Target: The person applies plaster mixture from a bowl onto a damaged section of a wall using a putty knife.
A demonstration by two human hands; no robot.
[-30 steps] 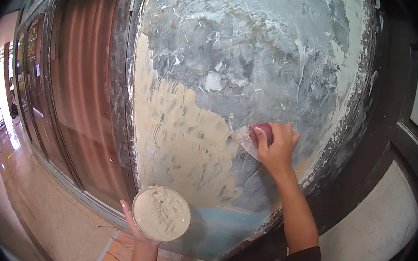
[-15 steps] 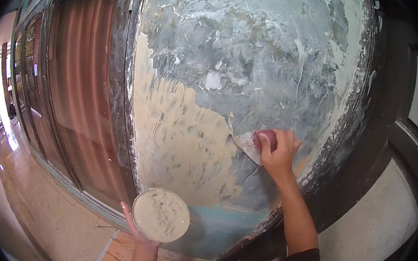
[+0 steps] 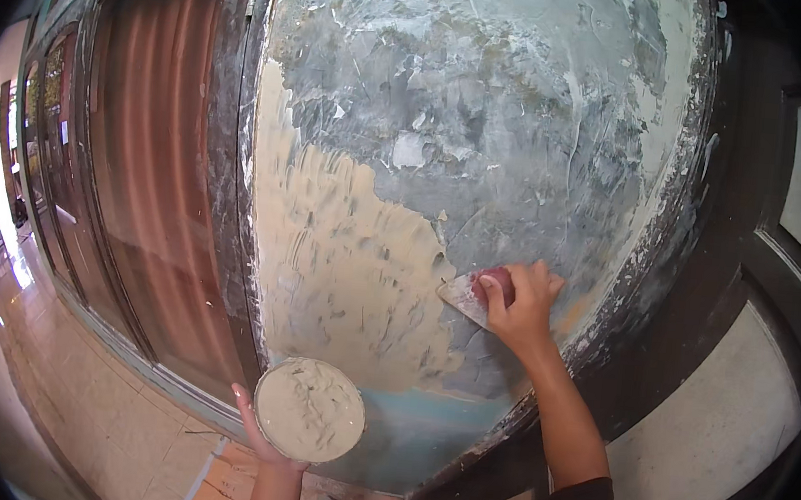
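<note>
Right hand (image 3: 522, 303) fingers clamped on scraper (image 3: 465, 298), blade against wall (image 3: 486, 143); left hand (image 3: 256, 428) cupped under putty bowl (image 3: 310, 410).

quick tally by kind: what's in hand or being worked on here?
Putty knife, red handle, in the right hand, blade on the wall: 1
Round dish of putty, held up by the left hand: 1
Wall panel, partly coated in beige putty: 1
Total: 3
</note>
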